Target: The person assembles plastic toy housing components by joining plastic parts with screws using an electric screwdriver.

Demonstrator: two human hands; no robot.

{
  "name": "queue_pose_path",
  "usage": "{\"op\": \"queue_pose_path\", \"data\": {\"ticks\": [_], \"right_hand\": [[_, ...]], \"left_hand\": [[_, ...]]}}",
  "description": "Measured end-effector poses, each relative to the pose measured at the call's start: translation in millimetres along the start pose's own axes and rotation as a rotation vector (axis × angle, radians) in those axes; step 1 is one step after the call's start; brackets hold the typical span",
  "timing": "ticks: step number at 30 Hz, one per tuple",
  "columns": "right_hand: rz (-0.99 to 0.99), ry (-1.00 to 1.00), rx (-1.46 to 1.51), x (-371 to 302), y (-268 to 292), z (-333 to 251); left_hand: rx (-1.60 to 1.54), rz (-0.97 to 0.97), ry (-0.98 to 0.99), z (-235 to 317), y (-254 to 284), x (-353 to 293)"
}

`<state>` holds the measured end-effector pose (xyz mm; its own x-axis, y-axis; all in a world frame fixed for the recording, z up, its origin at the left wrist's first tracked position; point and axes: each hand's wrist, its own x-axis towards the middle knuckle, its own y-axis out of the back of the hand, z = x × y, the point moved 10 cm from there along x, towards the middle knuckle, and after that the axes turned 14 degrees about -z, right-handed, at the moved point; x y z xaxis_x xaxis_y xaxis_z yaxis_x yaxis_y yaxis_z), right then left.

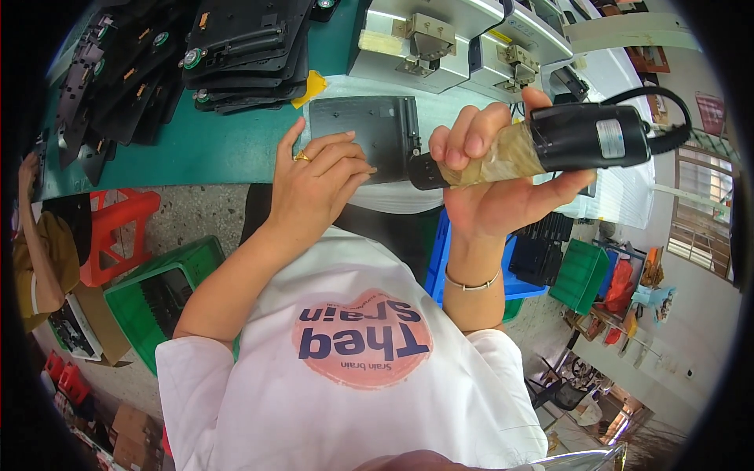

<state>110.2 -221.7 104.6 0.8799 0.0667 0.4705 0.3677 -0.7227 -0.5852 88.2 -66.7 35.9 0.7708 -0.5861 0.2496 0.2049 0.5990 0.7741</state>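
Note:
My right hand is closed around a black corded handheld power tool, whose middle is wrapped in yellowish tape. The tool lies sideways, its cord end to the right and its rounded head to the left, by the right edge of a flat black plastic panel. That panel rests on a white sheet at the bench edge. Over its lower left part my left hand lies with fingers apart, holding nothing. Whether the tool's head touches the panel I cannot tell.
Similar black panels stand stacked at the far left on the green bench, beside a yellow scrap. Grey metal machines are at the back. Green crates, a blue crate and a red stool stand below. Another person's arm shows at far left.

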Motion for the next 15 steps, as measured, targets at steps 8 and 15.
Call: {"op": "queue_pose_path", "data": {"ticks": [8, 15], "right_hand": [[-0.281, -0.053, -0.121, 30.0, -23.3, -20.7], [-0.136, -0.026, -0.233, 29.1, -10.3, -22.6]], "left_hand": [[-0.021, -0.003, -0.056, 5.3, 5.7, 8.8], [-0.041, -0.006, -0.025, 5.6, 2.9, 1.6]]}}
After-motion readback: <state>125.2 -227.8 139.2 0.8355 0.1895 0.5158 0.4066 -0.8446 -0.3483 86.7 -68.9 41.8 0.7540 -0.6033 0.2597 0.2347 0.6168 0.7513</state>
